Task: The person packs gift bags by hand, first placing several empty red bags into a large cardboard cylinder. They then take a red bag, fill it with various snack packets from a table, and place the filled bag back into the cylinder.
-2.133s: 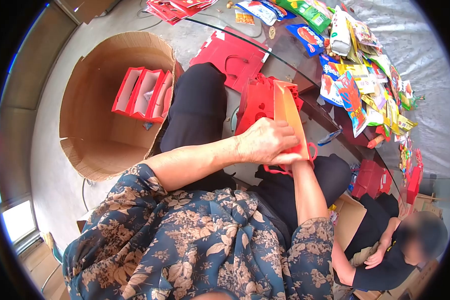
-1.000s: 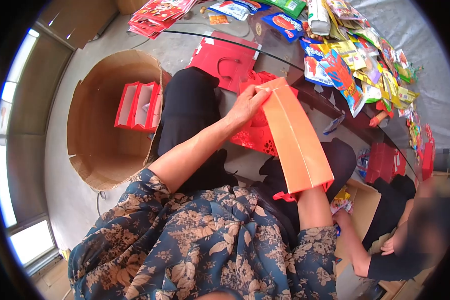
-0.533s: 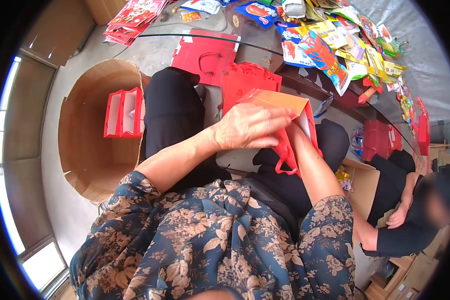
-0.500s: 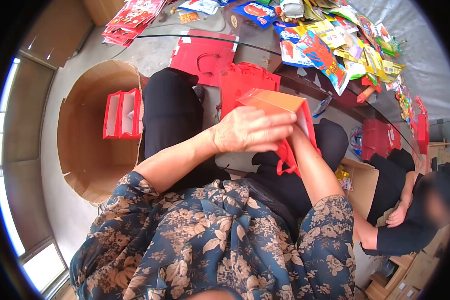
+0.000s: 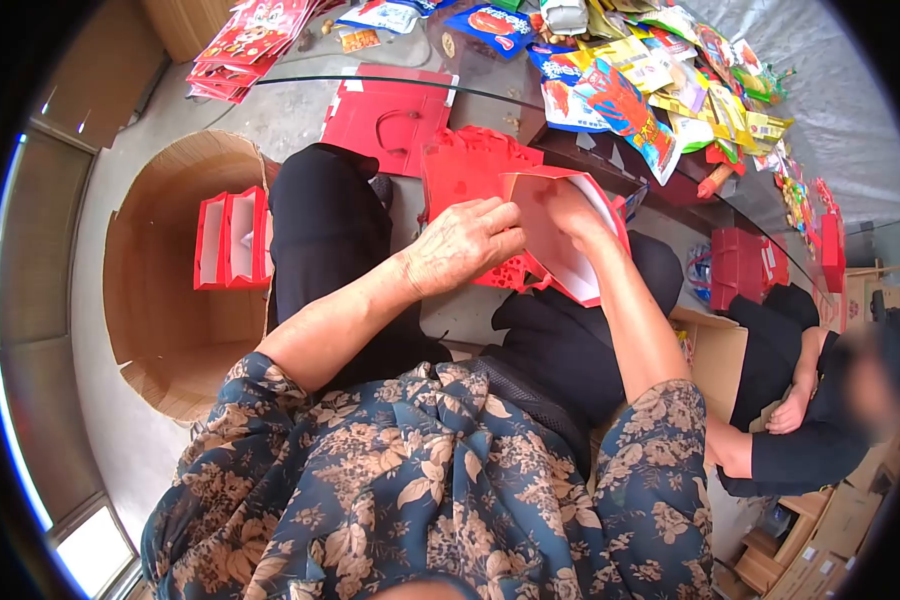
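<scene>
A red paper gift bag (image 5: 582, 278) with a white inside is held tilted over my lap, its mouth turned toward me. My left hand (image 5: 468, 240) has its fingers curled at the bag's left edge, pinching it. Inside the bag is my right hand (image 5: 572, 212), its fingers stretched toward the bottom; their tips are partly hidden by the bag's wall. Behind it, more red paper bags (image 5: 460, 170) with ribbon handles stand between my knees. Another red bag (image 5: 385, 120) lies flat on the floor beyond.
A big cardboard box (image 5: 160, 330) at my left contains red bags (image 5: 232, 240). The glass table (image 5: 490, 88) carries a heap of snack packets (image 5: 710, 90) and red printed packets (image 5: 245, 45). At the right a person (image 5: 810, 410) sits beside a carton (image 5: 718, 360).
The bag has turned, so its white inside now faces me. My left hand has drawn back from across its side to its left edge; my right hand stays inside.
</scene>
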`<state>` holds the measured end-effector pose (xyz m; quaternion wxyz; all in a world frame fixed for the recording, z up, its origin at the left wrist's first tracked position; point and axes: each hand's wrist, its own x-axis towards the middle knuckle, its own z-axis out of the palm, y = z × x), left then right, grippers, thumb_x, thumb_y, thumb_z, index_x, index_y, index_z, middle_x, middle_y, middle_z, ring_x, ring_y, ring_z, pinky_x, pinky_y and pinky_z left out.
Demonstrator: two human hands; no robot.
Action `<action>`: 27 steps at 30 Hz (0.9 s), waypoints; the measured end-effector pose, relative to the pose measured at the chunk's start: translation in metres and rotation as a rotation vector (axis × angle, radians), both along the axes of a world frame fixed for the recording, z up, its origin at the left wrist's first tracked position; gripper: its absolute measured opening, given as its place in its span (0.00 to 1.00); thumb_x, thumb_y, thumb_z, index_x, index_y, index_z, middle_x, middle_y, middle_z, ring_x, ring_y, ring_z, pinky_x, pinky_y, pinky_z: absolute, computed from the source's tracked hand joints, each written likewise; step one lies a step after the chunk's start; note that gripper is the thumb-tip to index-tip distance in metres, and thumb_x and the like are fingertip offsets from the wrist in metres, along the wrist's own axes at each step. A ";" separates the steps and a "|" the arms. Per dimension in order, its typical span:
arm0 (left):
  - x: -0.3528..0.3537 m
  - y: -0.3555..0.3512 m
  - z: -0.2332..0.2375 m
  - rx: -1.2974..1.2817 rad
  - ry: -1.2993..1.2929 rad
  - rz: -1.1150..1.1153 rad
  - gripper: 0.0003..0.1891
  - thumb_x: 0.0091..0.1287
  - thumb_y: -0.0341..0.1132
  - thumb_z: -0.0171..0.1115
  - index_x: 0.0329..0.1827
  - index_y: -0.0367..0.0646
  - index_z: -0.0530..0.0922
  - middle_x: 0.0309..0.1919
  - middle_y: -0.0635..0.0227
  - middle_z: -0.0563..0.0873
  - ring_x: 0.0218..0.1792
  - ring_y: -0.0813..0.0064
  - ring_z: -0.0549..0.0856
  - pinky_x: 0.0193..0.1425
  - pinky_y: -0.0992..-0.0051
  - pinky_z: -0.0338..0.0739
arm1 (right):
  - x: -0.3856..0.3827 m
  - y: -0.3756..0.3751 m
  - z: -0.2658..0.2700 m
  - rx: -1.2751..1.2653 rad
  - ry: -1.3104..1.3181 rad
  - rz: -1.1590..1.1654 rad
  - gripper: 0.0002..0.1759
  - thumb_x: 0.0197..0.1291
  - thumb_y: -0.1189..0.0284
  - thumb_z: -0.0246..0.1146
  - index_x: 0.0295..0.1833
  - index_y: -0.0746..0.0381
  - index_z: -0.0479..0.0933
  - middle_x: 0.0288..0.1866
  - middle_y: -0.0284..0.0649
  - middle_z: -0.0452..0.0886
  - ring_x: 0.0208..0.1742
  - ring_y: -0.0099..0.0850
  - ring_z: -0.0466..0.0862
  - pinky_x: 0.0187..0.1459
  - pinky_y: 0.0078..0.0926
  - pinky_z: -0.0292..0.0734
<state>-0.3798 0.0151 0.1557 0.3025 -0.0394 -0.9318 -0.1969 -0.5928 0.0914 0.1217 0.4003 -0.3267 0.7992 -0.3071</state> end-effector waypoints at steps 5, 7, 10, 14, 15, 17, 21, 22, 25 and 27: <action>-0.001 0.000 0.003 0.127 0.048 0.013 0.08 0.60 0.29 0.68 0.40 0.43 0.78 0.37 0.64 0.76 0.38 0.60 0.81 0.41 0.63 0.80 | 0.018 0.012 0.019 -0.084 0.060 0.444 0.17 0.71 0.67 0.55 0.53 0.69 0.81 0.49 0.58 0.85 0.54 0.47 0.86 0.57 0.40 0.78; 0.000 -0.005 0.000 0.148 0.062 0.047 0.09 0.61 0.29 0.70 0.41 0.43 0.79 0.37 0.63 0.77 0.38 0.59 0.82 0.41 0.63 0.81 | 0.032 0.021 0.056 -0.191 -0.014 0.393 0.19 0.72 0.67 0.55 0.58 0.68 0.80 0.51 0.55 0.87 0.56 0.43 0.86 0.59 0.36 0.78; 0.002 -0.011 0.011 0.216 0.042 0.077 0.11 0.60 0.28 0.71 0.44 0.43 0.81 0.39 0.63 0.78 0.39 0.58 0.84 0.43 0.63 0.82 | 0.031 0.036 0.100 -0.307 -0.155 0.320 0.22 0.75 0.66 0.56 0.66 0.68 0.78 0.58 0.46 0.86 0.58 0.33 0.86 0.60 0.31 0.78; 0.003 -0.020 0.026 0.226 -0.079 0.035 0.13 0.62 0.28 0.71 0.49 0.41 0.81 0.41 0.60 0.79 0.43 0.55 0.85 0.45 0.60 0.82 | 0.020 0.054 0.112 -0.548 -0.395 0.080 0.21 0.79 0.63 0.55 0.63 0.69 0.78 0.55 0.47 0.86 0.55 0.34 0.88 0.58 0.32 0.82; 0.002 -0.023 0.026 0.243 -0.135 0.030 0.12 0.63 0.29 0.70 0.47 0.40 0.80 0.41 0.59 0.79 0.44 0.53 0.85 0.46 0.58 0.82 | 0.012 0.057 0.105 -0.603 -0.439 0.017 0.21 0.79 0.63 0.55 0.63 0.69 0.78 0.53 0.47 0.87 0.54 0.34 0.88 0.56 0.33 0.83; -0.003 -0.029 0.034 0.208 -0.162 -0.010 0.11 0.63 0.30 0.70 0.46 0.40 0.80 0.41 0.59 0.79 0.44 0.53 0.84 0.45 0.58 0.82 | -0.002 0.062 0.086 -0.660 -0.549 -0.145 0.20 0.79 0.61 0.56 0.62 0.67 0.78 0.51 0.46 0.87 0.51 0.35 0.88 0.54 0.34 0.84; -0.016 -0.037 0.046 0.177 -0.153 -0.112 0.12 0.63 0.33 0.71 0.45 0.40 0.79 0.40 0.60 0.78 0.43 0.52 0.84 0.44 0.58 0.82 | -0.041 0.069 0.029 -0.706 -0.912 -0.581 0.19 0.76 0.60 0.60 0.59 0.64 0.76 0.50 0.45 0.87 0.49 0.37 0.88 0.53 0.37 0.84; -0.019 -0.039 0.046 0.155 -0.147 -0.114 0.12 0.63 0.34 0.71 0.44 0.40 0.79 0.40 0.60 0.78 0.42 0.52 0.84 0.43 0.58 0.81 | -0.051 0.069 0.015 -0.721 -1.022 -0.709 0.19 0.75 0.59 0.62 0.58 0.64 0.76 0.51 0.46 0.86 0.50 0.38 0.87 0.53 0.38 0.85; -0.022 -0.041 0.030 0.069 -0.065 -0.117 0.14 0.63 0.41 0.72 0.40 0.42 0.79 0.37 0.61 0.77 0.39 0.54 0.82 0.40 0.59 0.81 | -0.065 0.065 0.009 -0.791 -1.043 -0.887 0.22 0.72 0.56 0.66 0.57 0.64 0.74 0.54 0.46 0.82 0.52 0.38 0.85 0.54 0.39 0.84; -0.016 -0.044 0.023 0.101 -0.099 -0.068 0.16 0.62 0.44 0.74 0.42 0.43 0.80 0.40 0.62 0.79 0.40 0.55 0.83 0.42 0.60 0.81 | -0.076 0.061 0.006 -0.827 -1.020 -0.962 0.26 0.69 0.54 0.68 0.57 0.64 0.74 0.54 0.45 0.80 0.52 0.37 0.83 0.53 0.40 0.84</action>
